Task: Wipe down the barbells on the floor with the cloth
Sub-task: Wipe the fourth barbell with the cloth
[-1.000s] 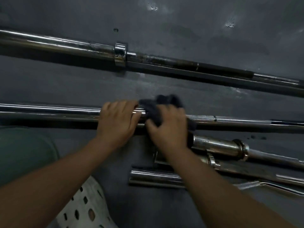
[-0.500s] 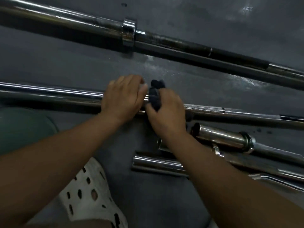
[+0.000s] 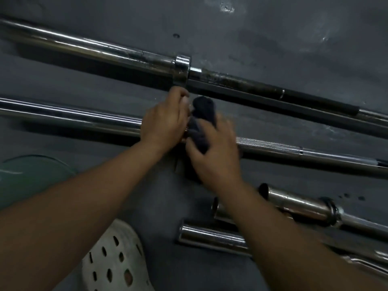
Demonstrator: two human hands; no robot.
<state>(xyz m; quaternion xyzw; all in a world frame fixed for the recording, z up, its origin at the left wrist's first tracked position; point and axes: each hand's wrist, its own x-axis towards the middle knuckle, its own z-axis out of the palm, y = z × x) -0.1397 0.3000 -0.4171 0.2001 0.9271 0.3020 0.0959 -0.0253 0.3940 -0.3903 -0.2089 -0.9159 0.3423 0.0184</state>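
Soft dark cloth [image 3: 202,116] bunched on middle barbell [image 3: 294,151] on the floor [image 3: 273,28], right hand [image 3: 214,152] fingers curled round it, left hand [image 3: 165,120] fingers curled over the bar alongside; steel likely heavy, stiff, slick, best steadied mid-shaft; bare shaft runs rightward, far barbell [image 3: 105,51] close beyond.

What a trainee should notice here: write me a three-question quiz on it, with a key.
1. True or false: the right hand holds the cloth against the middle barbell.
2. Pick one. The cloth is: A white, B dark, C yellow.
3. Fill in: the left hand rests on the same barbell, to the ___ of the cloth.
Key: 1 true; 2 B; 3 left.
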